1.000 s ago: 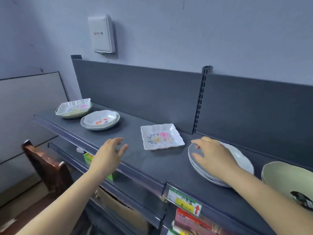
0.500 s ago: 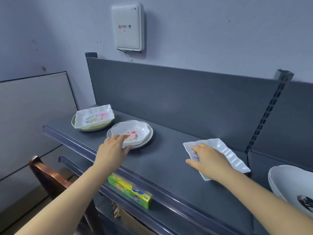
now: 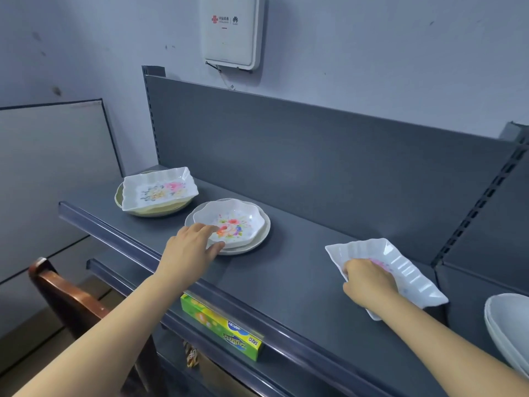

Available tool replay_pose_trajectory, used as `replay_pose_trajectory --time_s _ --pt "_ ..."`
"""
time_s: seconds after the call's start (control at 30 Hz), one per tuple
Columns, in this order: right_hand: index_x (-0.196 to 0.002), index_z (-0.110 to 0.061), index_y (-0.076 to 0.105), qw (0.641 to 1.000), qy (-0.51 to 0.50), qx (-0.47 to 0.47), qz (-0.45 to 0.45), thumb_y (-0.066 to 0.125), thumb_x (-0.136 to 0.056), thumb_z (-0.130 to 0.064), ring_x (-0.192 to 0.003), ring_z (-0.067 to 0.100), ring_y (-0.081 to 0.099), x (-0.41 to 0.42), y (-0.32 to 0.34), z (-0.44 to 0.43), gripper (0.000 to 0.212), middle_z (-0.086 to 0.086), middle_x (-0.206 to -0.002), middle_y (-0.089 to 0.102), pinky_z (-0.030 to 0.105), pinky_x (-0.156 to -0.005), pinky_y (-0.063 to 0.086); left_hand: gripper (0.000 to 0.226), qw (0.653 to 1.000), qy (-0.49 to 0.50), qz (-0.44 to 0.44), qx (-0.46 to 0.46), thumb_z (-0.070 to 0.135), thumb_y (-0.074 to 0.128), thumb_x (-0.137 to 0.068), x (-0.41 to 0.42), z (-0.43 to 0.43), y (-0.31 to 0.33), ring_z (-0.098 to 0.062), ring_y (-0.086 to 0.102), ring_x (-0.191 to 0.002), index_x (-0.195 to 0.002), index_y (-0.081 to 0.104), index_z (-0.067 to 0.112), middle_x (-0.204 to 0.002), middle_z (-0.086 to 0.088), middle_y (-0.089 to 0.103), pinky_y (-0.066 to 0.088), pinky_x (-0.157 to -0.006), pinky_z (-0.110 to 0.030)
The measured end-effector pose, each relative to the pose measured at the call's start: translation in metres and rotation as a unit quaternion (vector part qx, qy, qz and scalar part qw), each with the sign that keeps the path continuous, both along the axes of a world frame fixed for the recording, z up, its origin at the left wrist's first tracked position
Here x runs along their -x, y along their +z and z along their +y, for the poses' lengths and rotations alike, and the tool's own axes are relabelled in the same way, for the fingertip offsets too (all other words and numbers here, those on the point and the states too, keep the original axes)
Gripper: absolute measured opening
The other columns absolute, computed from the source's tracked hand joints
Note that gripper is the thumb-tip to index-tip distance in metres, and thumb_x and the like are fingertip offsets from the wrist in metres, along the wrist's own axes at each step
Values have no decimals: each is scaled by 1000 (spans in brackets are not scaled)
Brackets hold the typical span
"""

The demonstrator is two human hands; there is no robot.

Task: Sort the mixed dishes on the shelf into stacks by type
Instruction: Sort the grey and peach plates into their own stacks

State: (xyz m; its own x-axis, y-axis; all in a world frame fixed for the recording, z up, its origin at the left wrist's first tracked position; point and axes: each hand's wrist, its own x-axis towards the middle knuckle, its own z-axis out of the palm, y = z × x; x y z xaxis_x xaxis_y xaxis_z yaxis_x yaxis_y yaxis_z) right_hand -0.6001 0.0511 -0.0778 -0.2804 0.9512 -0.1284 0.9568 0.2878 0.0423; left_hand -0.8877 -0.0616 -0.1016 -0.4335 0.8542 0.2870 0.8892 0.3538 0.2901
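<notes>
Dark grey shelf (image 3: 286, 285) runs across my view, grey back panel (image 3: 315, 156) upright behind it. Pale board (image 3: 51, 173) leans on the wall at far left. Brown chair (image 3: 65, 293) stands below the shelf's left end. White wall box (image 3: 232, 30) hangs above the back panel, with a cable under it.

Dishes, all on the shelf:
- White plates (image 3: 509, 328), stacked at the right edge of the frame and cut off; I can't count them.
- Green plate (image 3: 148, 211) at the far left end, with a square dish (image 3: 159, 190) with a flower print sitting on top of it, level.
- Round plate (image 3: 259, 239) just right of that pair, with a scalloped bowl (image 3: 232, 222) with a flower print nested on it.
- Second square dish, the held dish (image 3: 400, 270), is right of centre, well apart from the bowl and near the white plates. It is tilted; I can't tell whether its underside touches the shelf.

Yellow-green carton (image 3: 220, 329) lies on the lower shelf (image 3: 120, 270), half hidden under the top shelf's front lip.

Left grip (image 3: 190, 250) is on the bowl's near rim, fingers over the rim and thumb against the outer edge, pinching it. Right grip (image 3: 369, 282) is clenched round the held dish's near-left corner, with curled fingers on its upper face.
</notes>
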Motion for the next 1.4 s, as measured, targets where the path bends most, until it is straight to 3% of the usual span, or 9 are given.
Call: replay_pose_trajectory --time_s 0.1,0.33,0.47,0.63,0.73,0.93,1.03,1.23,1.4 --pt "-59 -20 30 999 16 -2 29 45 -83 -7 -98 26 49 -1 -2 -2 32 -4 -67 37 22 -73 41 41 1000 -13 1 1 44 45 -94 -1 5 -1 -24 47 -116 -130 49 26 -132 1 52 41 -90 -37" --pt "-95 -21 57 979 101 -105 145 38 -87 -7 -80 21 45 8 18 -11 24 -7 -88 45 31 -65 36 37 998 -39 -19 -42 39 49 -93 -7 13 -2 -26 49 -115 -125 56 23 -127 0 56 41 -91 -37" --pt "-92 -18 59 956 142 -142 212 45 -86 -2 -81 24 51 13 23 -16 22 -3 -89 52 34 -64 42 35 973 -49 -206 -92 39 51 -93 -21 16 6 -14 57 -103 -121 59 20 -115 5 60 45 -85 -27" --pt "-69 -15 58 899 283 -221 252 63 -58 18 -62 20 47 20 19 -17 35 -4 -66 50 28 -42 37 53 739 -34 -670 -70 55 43 -90 -41 13 34 -22 69 -92 -122 51 13 -109 -5 67 57 -74 -32" --pt "-69 -15 61 858 368 -246 262 51 -55 15 -63 15 38 29 23 -21 35 -4 -64 51 22 -46 27 60 645 -68 -761 -8 62 39 -88 -43 6 42 -24 69 -93 -122 51 14 -106 -8 71 58 -71 -33" --pt "-89 -19 71 808 452 -230 299 49 -74 -2 -75 15 49 59 27 -19 31 -5 -78 64 25 -67 49 30 672 -65 -730 -106 19 52 -94 -38 -8 44 -21 70 -91 -123 54 12 -107 -6 71 57 -63 -32" --pt "-123 -21 58 842 390 -139 346 66 -84 -27 -110 11 48 75 33 -13 40 -9 -119 60 16 -106 19 28 709 -47 -676 -196 17 52 -95 -19 -23 46 -20 69 -94 -123 52 16 -110 -4 70 57 -65 -33" --pt "-139 -18 39 918 242 -28 313 54 -92 -35 -131 17 32 100 23 13 52 -3 -141 40 31 -103 32 26 713 34 -607 -351 3 52 -93 22 -58 37 -16 71 -88 -114 57 17 -106 0 71 59 -61 -32" --pt "-110 -5 57 929 141 72 336 57 -88 -31 -100 28 55 133 10 32 35 9 -104 62 37 -80 46 30 701 64 -589 -398 7 57 -91 40 -77 25 -23 67 -100 -120 54 14 -115 -5 67 59 -71 -32"
